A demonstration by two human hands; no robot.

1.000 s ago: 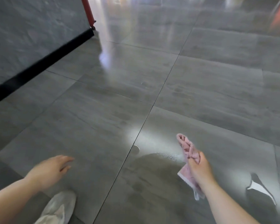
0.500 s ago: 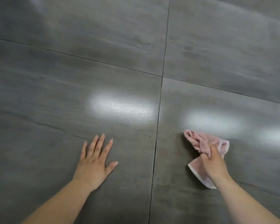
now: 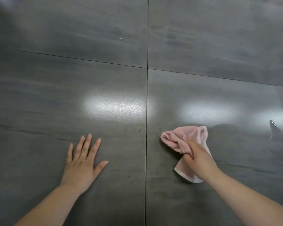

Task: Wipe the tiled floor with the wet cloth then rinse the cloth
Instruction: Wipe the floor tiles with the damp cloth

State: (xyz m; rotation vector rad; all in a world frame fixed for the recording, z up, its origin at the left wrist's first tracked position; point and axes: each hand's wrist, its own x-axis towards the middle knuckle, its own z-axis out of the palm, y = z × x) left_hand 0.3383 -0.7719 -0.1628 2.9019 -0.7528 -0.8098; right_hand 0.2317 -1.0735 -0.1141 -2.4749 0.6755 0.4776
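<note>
Bunching cloth (image 3: 178, 140), right hand (image 3: 198, 160) hides its middle.

A: What colour is the tiled floor (image 3: 55, 87)?
B: Dark grey, with faint streaks of darker and lighter grey running across each tile. The grout lines (image 3: 147, 38) are thin and almost black.
A: And the cloth (image 3: 183, 137)?
B: Pale pink, plain, with a whitish trim (image 3: 186, 176) along its edge.
A: Anything bright?
B: Two white patches of glare (image 3: 113, 106) on the grey.
</note>
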